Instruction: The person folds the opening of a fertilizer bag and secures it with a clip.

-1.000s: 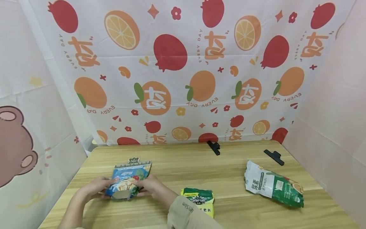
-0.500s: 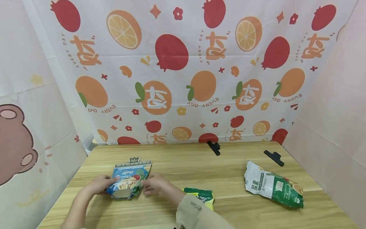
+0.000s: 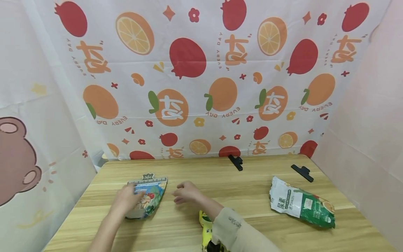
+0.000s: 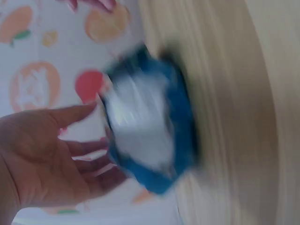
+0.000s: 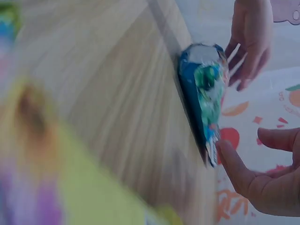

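Note:
A blue snack bag (image 3: 150,196) lies on the wooden table (image 3: 220,178) at the front left, with a sealing clip (image 3: 147,180) along its far edge. My left hand (image 3: 126,200) lies over the bag's near left part, fingers straight; in the left wrist view my left hand (image 4: 51,159) is spread beside the blurred bag (image 4: 150,136). My right hand (image 3: 186,192) hovers just right of the bag, fingers relaxed and holding nothing. The right wrist view shows the bag (image 5: 206,89), the left hand (image 5: 251,42) and my right hand (image 5: 262,173).
A yellow-green packet (image 3: 205,231) lies under my right sleeve. A white-and-green bag (image 3: 300,203) sits at the right. Two black clips (image 3: 236,162) (image 3: 302,172) lie near the table's far edge. Fruit-print cloth walls enclose the table.
Both hands let go of the blue bag. The right hand moved right and away from it; the left hand opened and shifted up over the bag.

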A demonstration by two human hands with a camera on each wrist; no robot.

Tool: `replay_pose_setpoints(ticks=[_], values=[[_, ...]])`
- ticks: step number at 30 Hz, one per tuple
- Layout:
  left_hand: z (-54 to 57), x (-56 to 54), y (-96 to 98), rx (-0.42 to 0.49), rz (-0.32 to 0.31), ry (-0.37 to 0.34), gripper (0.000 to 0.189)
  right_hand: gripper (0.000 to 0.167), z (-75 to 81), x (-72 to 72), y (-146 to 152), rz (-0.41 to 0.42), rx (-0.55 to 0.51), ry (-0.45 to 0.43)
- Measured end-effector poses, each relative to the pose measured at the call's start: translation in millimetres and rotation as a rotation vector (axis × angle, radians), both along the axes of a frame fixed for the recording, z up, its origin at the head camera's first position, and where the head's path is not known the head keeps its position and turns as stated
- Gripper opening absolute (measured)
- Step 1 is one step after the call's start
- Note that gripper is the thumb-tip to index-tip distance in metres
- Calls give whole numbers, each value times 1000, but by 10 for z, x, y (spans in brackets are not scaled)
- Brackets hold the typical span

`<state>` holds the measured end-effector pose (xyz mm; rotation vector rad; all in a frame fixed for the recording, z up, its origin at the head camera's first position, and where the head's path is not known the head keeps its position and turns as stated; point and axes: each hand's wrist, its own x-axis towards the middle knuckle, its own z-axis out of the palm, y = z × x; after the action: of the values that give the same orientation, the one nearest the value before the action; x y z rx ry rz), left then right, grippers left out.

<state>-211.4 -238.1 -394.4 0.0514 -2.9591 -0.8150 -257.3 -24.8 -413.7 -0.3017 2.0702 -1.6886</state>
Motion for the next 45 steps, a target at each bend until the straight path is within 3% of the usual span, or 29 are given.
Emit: replay_pose_setpoints(ticks=[5,8,10,15,21,26,29,33,38,42,45], values=[[83,84,443,267,-104,23,46,39,28,-41,295,50,4,21],[104,145,649,422,-159,-9,43,38,40,-46,495,95,16,29],[96,178,751,529,-212,-52,44,38,46,-42,638,126,30,32],[43,227,942,797,-301,-243,49,38,49,-31,1019,169,58,47],[-117,310,1111,973,-312,-386,54,33,61,29,1416,168,139,120],[-252,361,1165,1142,-282,-490,55,28,10,111,1666,172,235,205],[-305,369,1189,1165,-259,-517,50,22,-43,166,1790,158,244,211],[-357,366,1253,1127,-233,-594,43,16,-114,249,1924,94,283,182],[-408,385,1375,1051,-242,-655,38,26,-203,349,2013,59,391,130],[-436,417,1438,1032,-282,-636,31,32,-257,414,2007,110,290,-3],[-445,429,1464,1038,-298,-617,29,30,-279,455,1975,128,225,-52]])
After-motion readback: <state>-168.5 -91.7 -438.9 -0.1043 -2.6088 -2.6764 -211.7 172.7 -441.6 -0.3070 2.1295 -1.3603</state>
